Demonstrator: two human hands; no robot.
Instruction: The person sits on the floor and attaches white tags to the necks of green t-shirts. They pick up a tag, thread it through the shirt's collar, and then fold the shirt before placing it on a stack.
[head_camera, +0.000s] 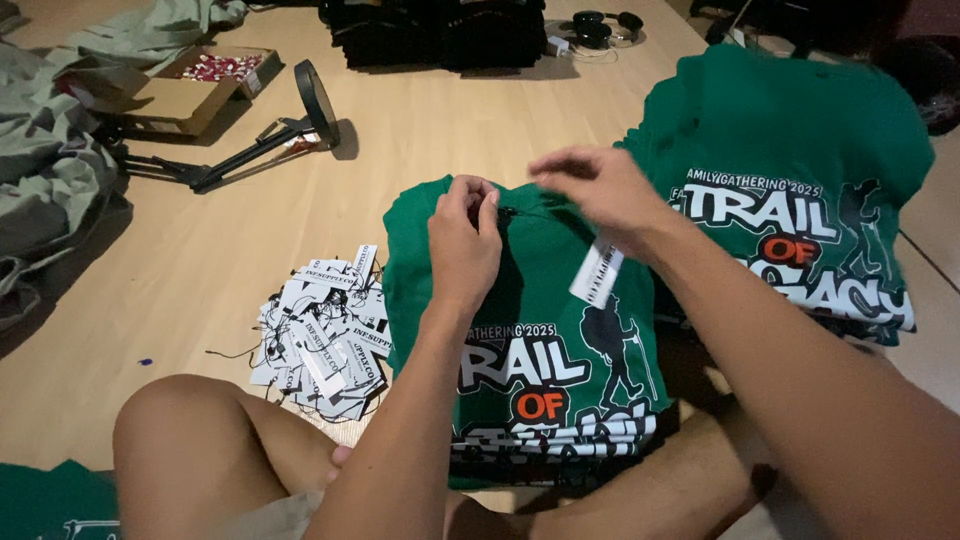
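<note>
1. Green cotton, soft and folded flat, the printed shirt (530, 330) lay on the person's lap over the pale wooden floor (200, 250).
2. Left hand (463, 240) pinched its collar, fingers closed on fabric.
3. Right hand (600, 190) held a thin black string, a stiff white paper tag (596, 272) dangling.
4. Loose paper tags (325, 335) lay heaped just beside.

Soft matt green cloth in the folded T-shirt (520, 300), with a smooth printed graphic; same cloth in the stack of green T-shirts (800, 150). Thin white paper hang tag (596, 272) on a black string. Matt paper too in the pile of hang tags (325, 335). Pale, smooth wood-grain floor (230, 230). Brown matt cardboard box (175, 95). Rumpled grey-green cloth (45, 170) at the side.
</note>
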